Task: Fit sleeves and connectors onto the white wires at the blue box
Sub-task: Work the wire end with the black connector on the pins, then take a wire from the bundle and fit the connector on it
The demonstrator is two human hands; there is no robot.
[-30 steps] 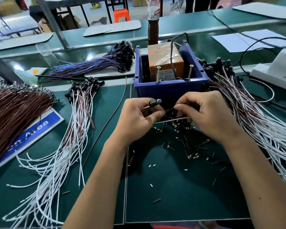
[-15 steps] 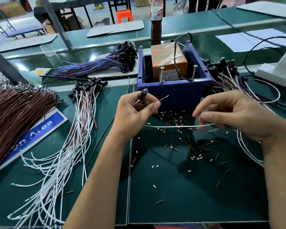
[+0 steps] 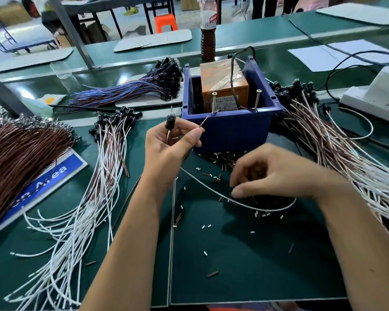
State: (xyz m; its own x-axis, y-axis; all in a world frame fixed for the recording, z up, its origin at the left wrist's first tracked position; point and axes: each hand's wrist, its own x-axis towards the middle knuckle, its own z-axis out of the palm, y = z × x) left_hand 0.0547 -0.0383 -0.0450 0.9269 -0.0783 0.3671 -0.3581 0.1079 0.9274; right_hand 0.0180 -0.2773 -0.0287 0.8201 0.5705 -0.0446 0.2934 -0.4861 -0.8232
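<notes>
While both hands pinch a white wire (image 3: 211,187), the blue box (image 3: 231,129) holds an orange block (image 3: 220,86).

We see our two forearms bare from wrist to elbow, with no sleeve, glove, ring or watch on either. Our left hand (image 3: 171,144) and right hand (image 3: 279,176) show short, plain, unpainted nails.

A green bench (image 3: 245,265) carries wire bundles (image 3: 88,209), scattered sleeves (image 3: 222,158), blue box (image 3: 231,129).
</notes>
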